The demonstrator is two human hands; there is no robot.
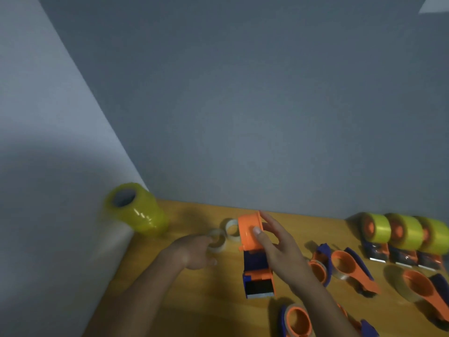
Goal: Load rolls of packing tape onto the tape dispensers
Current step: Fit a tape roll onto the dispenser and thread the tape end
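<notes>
My right hand (277, 249) grips an orange and blue tape dispenser (252, 251) by its round orange hub, thumb on top, fingers behind. The dispenser's blade end points toward me and its hub carries no roll. My left hand (194, 250) reaches left of it and its fingers close on a thin pale tape ring (218, 240) on the wooden table (194, 300). A second pale ring (230, 229) lies just behind. A tall stack of yellow tape rolls (138, 210) leans in the corner at the back left.
Three dispensers loaded with yellow tape (403, 235) stand in a row at the back right. Several orange and blue dispensers (347, 271) lie on the right and near side, some with clear tape. Grey walls (243, 117) close the table's back and left.
</notes>
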